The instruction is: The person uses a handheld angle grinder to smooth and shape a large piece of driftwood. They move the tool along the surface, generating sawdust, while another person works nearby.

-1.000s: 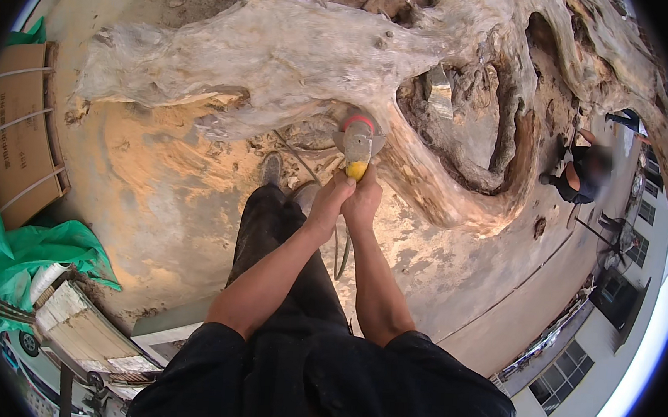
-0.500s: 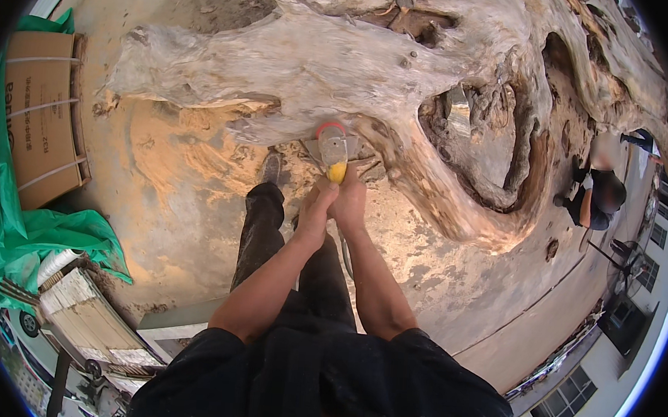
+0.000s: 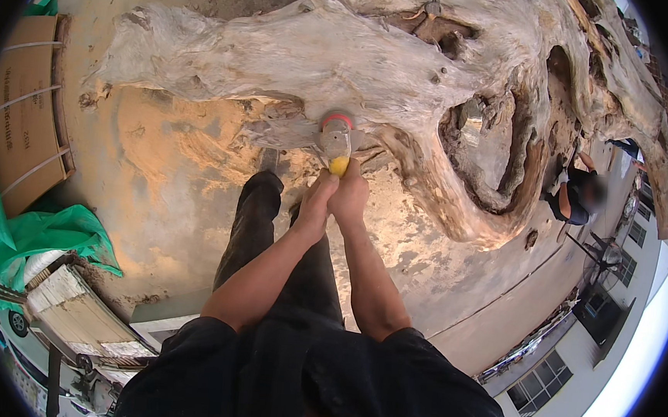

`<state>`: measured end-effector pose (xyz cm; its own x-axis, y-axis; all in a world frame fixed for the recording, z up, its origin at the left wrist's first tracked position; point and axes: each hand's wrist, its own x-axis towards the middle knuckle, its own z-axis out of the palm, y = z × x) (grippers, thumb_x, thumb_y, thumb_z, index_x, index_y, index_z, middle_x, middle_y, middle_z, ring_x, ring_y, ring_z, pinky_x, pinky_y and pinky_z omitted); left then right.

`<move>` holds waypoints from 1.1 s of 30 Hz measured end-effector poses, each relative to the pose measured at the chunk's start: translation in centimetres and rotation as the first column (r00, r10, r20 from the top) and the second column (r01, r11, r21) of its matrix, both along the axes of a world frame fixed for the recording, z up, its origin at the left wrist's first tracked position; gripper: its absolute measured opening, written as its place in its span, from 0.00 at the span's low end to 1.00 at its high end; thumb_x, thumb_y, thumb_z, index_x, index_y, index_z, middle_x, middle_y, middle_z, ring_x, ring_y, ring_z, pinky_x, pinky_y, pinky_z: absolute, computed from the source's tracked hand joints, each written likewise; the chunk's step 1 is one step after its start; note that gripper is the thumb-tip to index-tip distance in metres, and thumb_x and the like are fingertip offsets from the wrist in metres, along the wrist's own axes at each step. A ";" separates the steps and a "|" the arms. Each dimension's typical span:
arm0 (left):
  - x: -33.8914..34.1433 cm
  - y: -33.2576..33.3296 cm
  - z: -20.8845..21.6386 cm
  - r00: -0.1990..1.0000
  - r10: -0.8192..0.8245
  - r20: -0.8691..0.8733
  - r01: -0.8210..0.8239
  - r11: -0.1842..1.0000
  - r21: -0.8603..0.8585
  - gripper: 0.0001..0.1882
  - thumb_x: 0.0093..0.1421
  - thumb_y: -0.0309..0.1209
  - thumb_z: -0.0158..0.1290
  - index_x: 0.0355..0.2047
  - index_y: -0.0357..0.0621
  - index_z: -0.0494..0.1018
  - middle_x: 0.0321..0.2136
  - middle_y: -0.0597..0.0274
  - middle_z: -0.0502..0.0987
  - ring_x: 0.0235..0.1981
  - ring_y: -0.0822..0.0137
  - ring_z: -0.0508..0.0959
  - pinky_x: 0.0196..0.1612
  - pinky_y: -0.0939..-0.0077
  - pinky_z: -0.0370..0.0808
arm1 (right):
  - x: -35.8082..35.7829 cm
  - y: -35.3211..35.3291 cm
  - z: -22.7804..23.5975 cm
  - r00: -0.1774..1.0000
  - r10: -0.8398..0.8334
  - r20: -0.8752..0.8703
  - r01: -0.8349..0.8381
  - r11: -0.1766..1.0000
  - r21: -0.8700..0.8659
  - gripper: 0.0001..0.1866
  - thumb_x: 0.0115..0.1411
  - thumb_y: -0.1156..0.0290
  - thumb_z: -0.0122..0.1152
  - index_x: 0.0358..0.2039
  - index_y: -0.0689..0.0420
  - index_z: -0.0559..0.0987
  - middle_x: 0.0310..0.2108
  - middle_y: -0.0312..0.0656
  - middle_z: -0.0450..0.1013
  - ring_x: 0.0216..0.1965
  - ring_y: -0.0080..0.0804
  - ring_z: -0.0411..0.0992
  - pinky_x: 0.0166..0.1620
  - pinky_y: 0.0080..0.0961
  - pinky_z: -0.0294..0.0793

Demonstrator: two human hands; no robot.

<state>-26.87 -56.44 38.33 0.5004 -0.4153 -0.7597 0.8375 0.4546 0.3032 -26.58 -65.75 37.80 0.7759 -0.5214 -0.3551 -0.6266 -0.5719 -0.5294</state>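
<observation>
Both my hands are wrapped round a yellow-bodied power sander (image 3: 336, 140) with a round grey head and a red rim. My left hand (image 3: 317, 199) grips it from the left side, and my right hand (image 3: 349, 196) closes on it from the right. The red edge of the disc rests at the lower edge of a large pale driftwood trunk (image 3: 282, 58); whether it presses on the wood or just hovers I cannot tell. Fingers hide most of the tool's handle. Orange sawdust (image 3: 168, 146) lies on the ground left of the trunk.
A strapped cardboard box (image 3: 27, 109) and green sheeting (image 3: 69, 229) stand at the left. The trunk's curved branch (image 3: 464, 225) reaches toward me on the right. Another person (image 3: 579, 196) works at its far right end, near a large fan (image 3: 600, 258).
My view has shifted slightly, so the trunk sits a little farther right. The sander stays at the trunk's lower edge in both hands. The other person's arm has moved.
</observation>
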 end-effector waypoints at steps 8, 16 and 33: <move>-1.3 4.1 0.8 0.999 -0.030 -0.026 0.034 0.985 0.168 0.22 0.68 0.46 0.55 0.51 0.39 0.73 0.46 0.65 0.74 0.45 0.75 0.73 0.48 0.75 0.70 | -0.6 3.5 1.1 0.991 -0.066 -0.118 0.094 0.963 0.251 0.24 0.54 0.54 0.68 0.38 0.63 0.75 0.30 0.61 0.78 0.35 0.64 0.78 0.38 0.52 0.76; -1.4 7.0 1.8 0.996 0.083 -0.029 -0.071 0.955 0.288 0.19 0.69 0.49 0.53 0.48 0.47 0.73 0.38 0.73 0.73 0.37 0.79 0.72 0.39 0.80 0.69 | 1.2 7.0 2.5 0.979 0.161 -0.125 -0.131 0.966 0.225 0.26 0.54 0.52 0.71 0.40 0.60 0.73 0.27 0.59 0.78 0.35 0.65 0.78 0.39 0.55 0.77; 2.6 -1.6 0.7 0.986 -0.163 0.023 0.163 0.987 0.002 0.22 0.70 0.50 0.53 0.53 0.47 0.72 0.43 0.71 0.76 0.42 0.78 0.75 0.40 0.78 0.72 | 2.6 -2.1 2.9 0.998 0.029 -0.060 -0.035 0.994 -0.100 0.23 0.58 0.52 0.67 0.39 0.57 0.71 0.23 0.57 0.77 0.27 0.63 0.77 0.29 0.55 0.74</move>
